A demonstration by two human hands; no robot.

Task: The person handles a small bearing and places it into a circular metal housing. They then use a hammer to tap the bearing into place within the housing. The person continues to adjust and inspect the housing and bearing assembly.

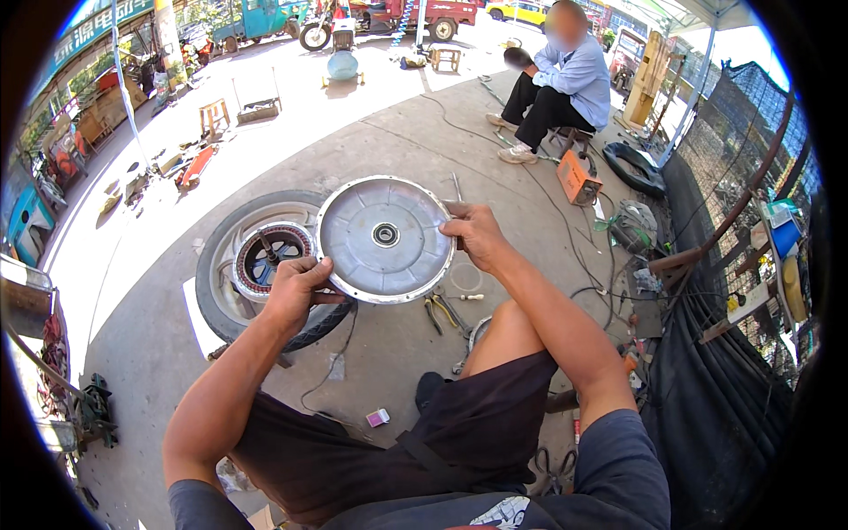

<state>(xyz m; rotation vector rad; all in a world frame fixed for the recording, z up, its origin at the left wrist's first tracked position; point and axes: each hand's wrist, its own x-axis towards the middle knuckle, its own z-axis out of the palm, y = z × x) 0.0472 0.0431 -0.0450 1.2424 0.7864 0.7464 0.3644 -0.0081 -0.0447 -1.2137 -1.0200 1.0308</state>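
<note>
A round grey metal cover plate (371, 247) with a bearing at its centre is held up flat in front of me. My left hand (296, 287) grips its lower left rim. My right hand (477, 234) grips its right rim. Below and to the left of the plate, a wheel with a black tyre (216, 274) lies flat on the concrete, and a ring of copper windings (265, 256) shows in its open hub.
Pliers (437, 311) and small parts lie on the ground near my right knee. A seated person (561, 84) is ahead, with an orange box (576, 177), cables and a tyre (636, 168) nearby. A black mesh fence (733, 291) runs along the right.
</note>
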